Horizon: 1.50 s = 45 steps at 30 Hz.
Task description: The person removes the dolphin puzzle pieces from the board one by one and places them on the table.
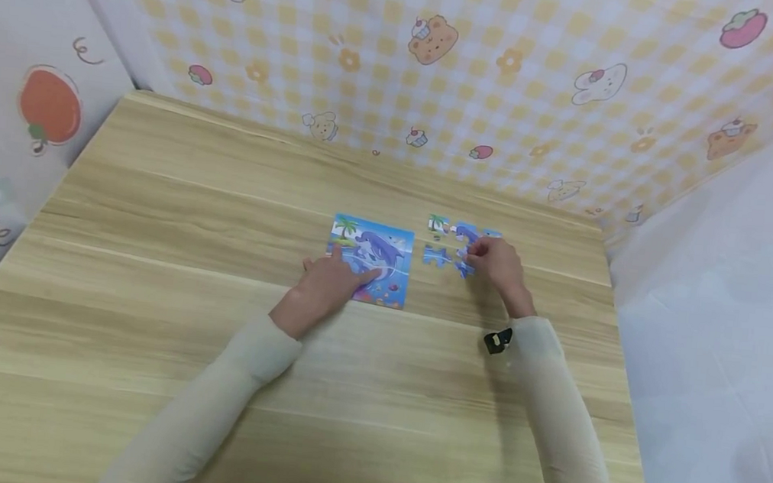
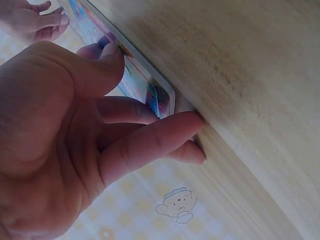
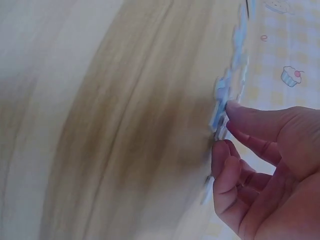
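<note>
A left hand (image 1: 329, 279) rests loosely spread on a dolphin picture (image 1: 399, 269), while the right hand (image 1: 500, 265) — fingertips narrowed, grip unclear — could brush neighbouring puzzle pieces (image 1: 434, 257) askew.

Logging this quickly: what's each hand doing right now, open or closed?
Left hand: open, resting on the dolphin picture.
Right hand: closed, pinching a puzzle piece.
</note>
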{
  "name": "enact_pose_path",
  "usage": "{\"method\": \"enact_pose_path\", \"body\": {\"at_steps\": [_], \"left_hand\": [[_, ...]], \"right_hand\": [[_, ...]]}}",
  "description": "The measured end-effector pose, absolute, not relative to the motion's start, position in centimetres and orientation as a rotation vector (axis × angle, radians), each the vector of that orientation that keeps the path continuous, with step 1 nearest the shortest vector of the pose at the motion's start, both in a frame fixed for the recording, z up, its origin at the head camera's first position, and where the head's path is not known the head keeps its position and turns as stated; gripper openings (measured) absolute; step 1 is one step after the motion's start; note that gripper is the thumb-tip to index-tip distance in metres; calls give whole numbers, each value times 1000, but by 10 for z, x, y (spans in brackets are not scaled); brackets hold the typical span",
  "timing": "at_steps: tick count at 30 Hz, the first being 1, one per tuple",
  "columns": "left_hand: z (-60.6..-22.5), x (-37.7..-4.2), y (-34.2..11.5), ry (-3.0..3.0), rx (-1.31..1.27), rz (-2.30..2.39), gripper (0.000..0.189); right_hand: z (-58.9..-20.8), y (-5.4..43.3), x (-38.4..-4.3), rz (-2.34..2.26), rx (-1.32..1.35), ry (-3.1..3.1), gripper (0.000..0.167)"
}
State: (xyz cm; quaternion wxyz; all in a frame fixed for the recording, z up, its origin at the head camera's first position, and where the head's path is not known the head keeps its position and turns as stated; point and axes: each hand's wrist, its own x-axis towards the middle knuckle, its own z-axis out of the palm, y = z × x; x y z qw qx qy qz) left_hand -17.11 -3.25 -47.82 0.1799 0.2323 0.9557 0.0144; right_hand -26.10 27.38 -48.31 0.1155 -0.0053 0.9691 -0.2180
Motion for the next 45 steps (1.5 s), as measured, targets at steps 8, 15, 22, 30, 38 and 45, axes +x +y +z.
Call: {"method": "enact_pose_path", "body": {"at_steps": [8, 15, 22, 30, 38, 45], "left_hand": [[-478, -171, -36, 2724, 661, 49, 49], [-479, -171, -35, 2707, 658, 60, 49], [-479, -171, -33, 2707, 666, 50, 46], [-480, -172, -34, 2716, 658, 57, 47], [-477, -173, -32, 2713, 653, 106, 46], [-477, -172, -36, 2661, 624, 116, 48]], "right_hand": [[-479, 244, -258, -862, -273, 2846, 12], [-488, 207, -245, -932, -584, 2638, 26], [-491, 187, -240, -725, -657, 2649, 33], [-486, 176, -240, -681, -583, 2655, 28], [-485, 178, -240, -766, -487, 2645, 25], [-491, 178, -240, -848, -473, 2612, 26]]}}
